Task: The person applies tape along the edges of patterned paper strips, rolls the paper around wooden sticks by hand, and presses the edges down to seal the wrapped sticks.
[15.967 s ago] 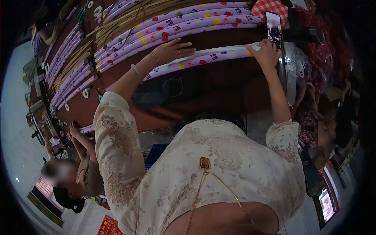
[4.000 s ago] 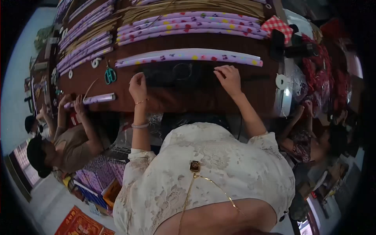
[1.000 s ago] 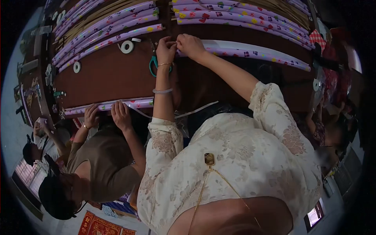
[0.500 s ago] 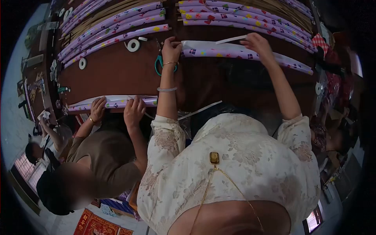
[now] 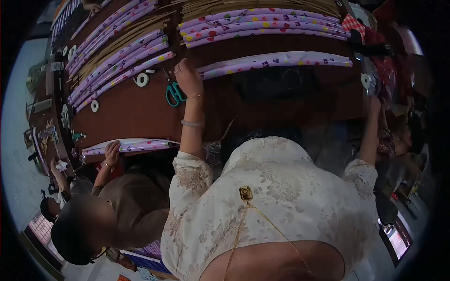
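1. Left hand (image 5: 188, 78): fingers bent and bunched close together, a ring worn on one. The left end of the printed purple roll (image 5: 281, 61) is met by the side of the hand; whether anything is pinched cannot be told.
2. Right hand (image 5: 373, 105): blurred by motion and well to the right of the teal scissors (image 5: 174, 93), taken as landmark. Spread of the fingers, and any item held, cannot be told. A white tape roll (image 5: 363, 84) is seen just beyond it.
3. Printed purple roll: laid on the counter (image 5: 126, 114), stretching rightward from near the scissors; a pale flap is shown along its far edge.
4. Marks: coloured motifs are printed on the roll. A small device is borne by the pendant (image 5: 246, 193), too small to be read.
5. Left pose: forearm raised almost straight, wrist placed just right of the scissors; a thin gold bracelet (image 5: 194, 96) and a pale bangle (image 5: 192, 123) are worn.
6. Right pose: arm extended outward, far from the scissors.
7. Left of and nearer than the scissors, a second roll (image 5: 145, 146) is touched by a co-worker's hand (image 5: 112, 153).
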The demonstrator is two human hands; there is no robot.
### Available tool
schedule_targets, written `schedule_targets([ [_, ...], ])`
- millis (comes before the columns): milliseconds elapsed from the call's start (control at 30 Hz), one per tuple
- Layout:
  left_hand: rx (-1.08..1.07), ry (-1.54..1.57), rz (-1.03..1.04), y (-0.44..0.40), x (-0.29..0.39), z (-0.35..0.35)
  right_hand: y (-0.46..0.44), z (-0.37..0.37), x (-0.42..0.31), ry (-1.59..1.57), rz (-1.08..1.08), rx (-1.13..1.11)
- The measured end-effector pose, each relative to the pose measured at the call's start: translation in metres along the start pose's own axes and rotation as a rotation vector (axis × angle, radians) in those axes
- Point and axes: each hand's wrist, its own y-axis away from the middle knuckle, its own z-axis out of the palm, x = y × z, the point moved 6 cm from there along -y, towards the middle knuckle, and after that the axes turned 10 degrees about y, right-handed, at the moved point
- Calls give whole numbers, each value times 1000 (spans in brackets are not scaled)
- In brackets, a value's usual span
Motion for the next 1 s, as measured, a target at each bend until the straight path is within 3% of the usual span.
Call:
schedule_targets([
  [33, 43, 34, 135, 1, 15, -1, 65, -8, -42, -5, 6, 3],
  [67, -69, 88, 203, 2, 26, 7, 95, -44, -85, -394, 44, 392],
  [133, -314, 261, 195, 10, 41, 26, 119, -41, -151, -455, -442, 556],
  [200, -403, 267, 193, 15, 43, 39, 160, -52, -233, -539, -541, 363],
  [233, -459, 203, 224, 18, 41, 46, 178, -53, -271, -479, -805, 505],
  [333, -512, 92, 251, 21, 24, 64, 229, -58, -360, -472, -1053, 418],
  [400, -510, 41, 246, 13, 16, 66, 239, -48, -401, -440, -1083, 278],
  [533, -682, -97, 268, 7, 7, 73, 242, -27, -439, -299, -1145, 235],
  [600, -712, -99, 273, 6, 0, 72, 240, -24, -441, -239, -1159, 215],
  [667, -812, -54, -23, 10, -19, 75, 231, -29, -428, -351, -1083, 154],
  [867, -813, -40, 17, 7, -21, 68, 130, -73, -287, -712, -729, -48],
  [967, -827, -34, 60, 6, -20, 63, 65, -118, -164, -1682, -500, -241],
  [1000, -838, 10, 67, 5, -15, 61, 48, -148, -110, -1365, -540, 139],
])
